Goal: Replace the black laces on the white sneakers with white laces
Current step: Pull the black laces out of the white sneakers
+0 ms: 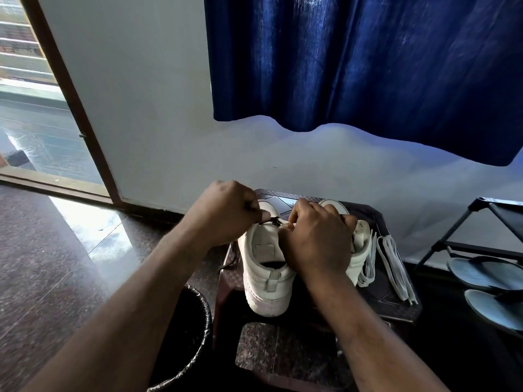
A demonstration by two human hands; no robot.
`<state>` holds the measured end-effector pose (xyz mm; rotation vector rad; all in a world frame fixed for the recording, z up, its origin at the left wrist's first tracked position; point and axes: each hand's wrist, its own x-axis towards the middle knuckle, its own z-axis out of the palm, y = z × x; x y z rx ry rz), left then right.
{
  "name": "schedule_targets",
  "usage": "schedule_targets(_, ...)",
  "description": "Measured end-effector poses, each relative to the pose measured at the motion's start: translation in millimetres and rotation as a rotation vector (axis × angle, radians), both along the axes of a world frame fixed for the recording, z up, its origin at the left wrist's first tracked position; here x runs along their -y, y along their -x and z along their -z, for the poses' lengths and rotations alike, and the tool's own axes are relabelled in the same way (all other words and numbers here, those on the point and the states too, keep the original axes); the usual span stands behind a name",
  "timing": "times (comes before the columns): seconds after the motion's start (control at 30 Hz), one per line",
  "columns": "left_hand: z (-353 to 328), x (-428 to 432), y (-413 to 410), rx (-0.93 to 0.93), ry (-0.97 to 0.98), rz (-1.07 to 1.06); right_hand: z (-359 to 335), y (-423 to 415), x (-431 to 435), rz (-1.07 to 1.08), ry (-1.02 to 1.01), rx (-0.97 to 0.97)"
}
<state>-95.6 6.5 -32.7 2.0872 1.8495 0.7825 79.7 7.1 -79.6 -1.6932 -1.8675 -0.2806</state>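
Curtain, bin and shoe rack are sitting around.
The blue curtain is hanging above the right hand; the black-lined bin is standing below the left hand; the rack is holding two grey sandals right of the right hand; a doorway is showing far to the left hand's left.

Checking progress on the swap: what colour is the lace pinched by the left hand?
Black: the lace shows best in the head view, by the left hand.

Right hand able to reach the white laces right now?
Likely yes: white laces lie uncovered on the stool, just right of the right sneaker. Right hand must first release the left sneaker.
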Motion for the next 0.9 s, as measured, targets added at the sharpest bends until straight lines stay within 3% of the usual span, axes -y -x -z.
schedule_targets(0.03, 1, 1, 0, 0.068, 0.008, 0.026, 0, 0, 0, -0.001, -0.002, 0.0)
schedule_targets(0.07, -1, 4, -2, 0.277, 0.032, 0.077, 1, 0, -1, -0.003, -0.007, 0.002)
schedule_targets(0.17, -13, 13, -13, 1.128, 0.092, 0.238, 3, -1, -2, 0.001, -0.013, 0.014)
schedule_targets(0.23, -18, 15, -12, 1.375, 0.097, 0.205, 4, -2, -2, 0.002, 0.012, -0.002)
schedule_targets(0.27, -17, 13, -11, 1.332, 0.074, 0.14, 3, -1, -2, 0.001, 0.026, -0.011)
schedule_targets(0.3, -13, 10, -8, 1.156, 0.034, 0.051, 2, -1, -2, 0.0, 0.035, -0.013)
schedule_targets(0.37, -1, 2, -4, 0.599, -0.041, -0.101, 1, 0, -1, -0.004, 0.038, -0.011)
schedule_targets(0.43, 9, 0, -6, 0.288, -0.066, -0.113, 0, 0, -1, -0.01, 0.028, -0.016)
schedule_targets(0.67, 34, -5, -22, -0.033, -0.189, 0.145, 5, -1, -3, 0.012, 0.003, 0.022)
schedule_targets(0.8, 25, -7, -24, 0.077, -0.334, 0.029, 2, -2, 0, -0.008, 0.008, 0.009)
schedule_targets(0.9, 15, -8, -20, 0.266, -0.31, -0.071, 0, -2, 2, -0.018, 0.008, -0.007)
